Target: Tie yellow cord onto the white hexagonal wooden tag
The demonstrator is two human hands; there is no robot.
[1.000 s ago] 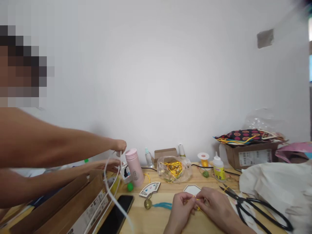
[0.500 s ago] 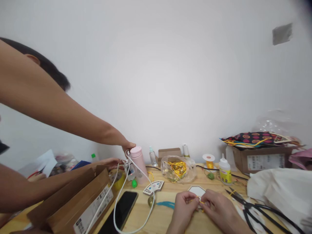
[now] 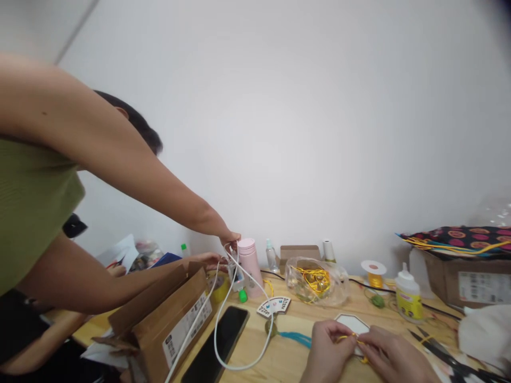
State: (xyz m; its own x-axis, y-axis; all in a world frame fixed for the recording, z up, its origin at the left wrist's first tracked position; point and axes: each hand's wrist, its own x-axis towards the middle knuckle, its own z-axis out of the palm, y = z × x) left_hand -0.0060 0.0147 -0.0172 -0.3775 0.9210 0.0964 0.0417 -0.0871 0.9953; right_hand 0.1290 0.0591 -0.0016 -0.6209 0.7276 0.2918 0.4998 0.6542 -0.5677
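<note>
Low on the right of the head view, my left hand point(image 3: 328, 348) is closed, its thumb and forefinger pinching a thin yellow cord point(image 3: 342, 338). Close beside it, my right hand point(image 3: 393, 351) pinches the same cord, fingertips almost touching the left ones. Just behind my fingers lies a white hexagonal piece with a dark edge point(image 3: 351, 322), partly covered by them. Left of my hands, a blue tassel point(image 3: 296, 337) stretches from a round brass-coloured piece point(image 3: 270, 328), near a fan-shaped printed card point(image 3: 274, 306).
A co-worker's arm point(image 3: 159, 181) reaches across from the left to a white cable point(image 3: 217, 340) by a pink bottle point(image 3: 249, 266). A phone point(image 3: 215, 346) and cardboard box point(image 3: 171, 319) lie left. Glue bottle point(image 3: 408, 298), yellow cord spool point(image 3: 374, 274) and scissors point(image 3: 439, 351) stand or lie right.
The view has turned left, so the table's things appear farther right and more of the co-worker shows. My hands still pinch the yellow cord, close together.
</note>
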